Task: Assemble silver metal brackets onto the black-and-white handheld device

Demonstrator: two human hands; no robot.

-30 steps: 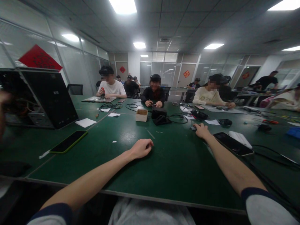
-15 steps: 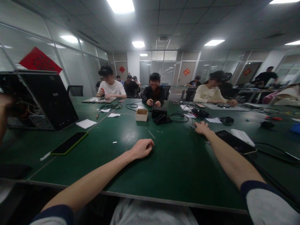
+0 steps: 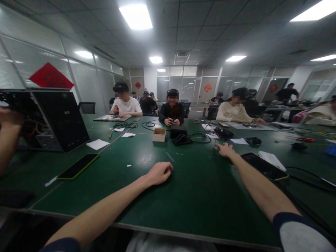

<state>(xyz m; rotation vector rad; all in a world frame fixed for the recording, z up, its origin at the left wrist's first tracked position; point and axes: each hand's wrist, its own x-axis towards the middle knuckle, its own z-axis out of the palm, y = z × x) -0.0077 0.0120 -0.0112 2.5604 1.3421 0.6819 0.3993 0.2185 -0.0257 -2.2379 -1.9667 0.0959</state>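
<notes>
Green tabletop (image 3: 199, 199) fills the lower part of the view, and both of the person's bare forearms lie across it. The left hand (image 3: 159, 174) rests on the table with its fingers loosely curled, half closed, and nothing shows in its grip. The right hand (image 3: 225, 149) lies palm down, mostly open with the fingers slightly spread, holding nothing that can be seen. Its fingertips are just beside a small dark object (image 3: 216, 148), too small to tell what it is, and a black phone (image 3: 264, 166) lies near it on the right.

Ahead, between the hands but well beyond them, stands a small open cardboard box (image 3: 159, 134). Its inside looks brown, and whether anything lies in it is too small to tell. Just beside it sits a black box (image 3: 178, 132), with black cables (image 3: 201, 137) lying close by. To the left, a computer case (image 3: 61, 120) stands with wires showing inside, and a phone in a green case (image 3: 78, 166) lies in front of it. A sheet of white paper (image 3: 97, 144) lies beside the computer case. Across the table, a co-worker (image 3: 172, 112) holds something small in both hands.
</notes>
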